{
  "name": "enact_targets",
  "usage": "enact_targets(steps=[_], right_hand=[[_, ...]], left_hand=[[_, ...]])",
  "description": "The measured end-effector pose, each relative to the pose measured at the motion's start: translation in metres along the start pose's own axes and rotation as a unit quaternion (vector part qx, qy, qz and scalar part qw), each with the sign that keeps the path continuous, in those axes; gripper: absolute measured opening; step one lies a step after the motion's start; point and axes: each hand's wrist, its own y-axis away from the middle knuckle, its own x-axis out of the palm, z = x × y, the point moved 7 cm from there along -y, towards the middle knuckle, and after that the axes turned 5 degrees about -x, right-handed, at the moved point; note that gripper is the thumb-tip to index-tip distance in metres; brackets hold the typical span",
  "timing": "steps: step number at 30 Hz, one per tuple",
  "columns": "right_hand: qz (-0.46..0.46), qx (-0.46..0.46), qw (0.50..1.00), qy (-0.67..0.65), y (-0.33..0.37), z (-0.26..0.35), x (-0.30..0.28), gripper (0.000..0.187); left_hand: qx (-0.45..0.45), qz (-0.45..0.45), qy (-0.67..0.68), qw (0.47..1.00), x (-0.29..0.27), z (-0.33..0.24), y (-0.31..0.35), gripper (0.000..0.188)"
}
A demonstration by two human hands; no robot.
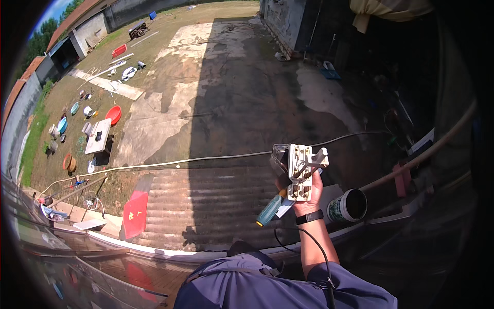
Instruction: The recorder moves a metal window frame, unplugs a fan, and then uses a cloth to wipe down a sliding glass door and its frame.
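Your right hand (312, 199) clasped switch (300, 166) from below, likely so open face showed; screwdriver (269, 210) jutted alongside, handle outward. Left hand unseen.

Harsh sunlight and deep shadow (236, 113) split the fisheye-bent yard (175, 100).

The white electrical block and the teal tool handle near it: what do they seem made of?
White electrical block: hard plastic or ceramic, smooth-looking, from its pale, crisp-edged body; brownish fittings look metallic, perhaps brass. Teal tool handle: probably moulded plastic, fairly smooth, from its rounded shape and yellow end.
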Motion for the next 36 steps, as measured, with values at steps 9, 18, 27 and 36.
enact_targets(steps=[9,18,27,36], right_hand=[[-0.007,0.002,0.999,0.044,-0.035,0.006,0.002,0.055],[0.040,0.016,0.999,0.018,-0.071,-0.019,-0.008,0.060],[0.021,0.063,0.994,0.083,-0.164,-0.105,-0.005,0.054],[0.019,0.160,0.983,0.084,-0.265,-0.196,-0.013,0.060]], left_hand=[[-0.004,-0.005,0.014,1.000,-0.004,-0.036,-0.033,0.035],[-0.011,-0.002,0.045,0.999,-0.002,-0.060,-0.071,0.035],[-0.084,-0.008,0.109,0.990,0.007,-0.059,-0.126,0.034],[-0.169,-0.024,0.156,0.973,0.015,-0.076,-0.157,0.034]])
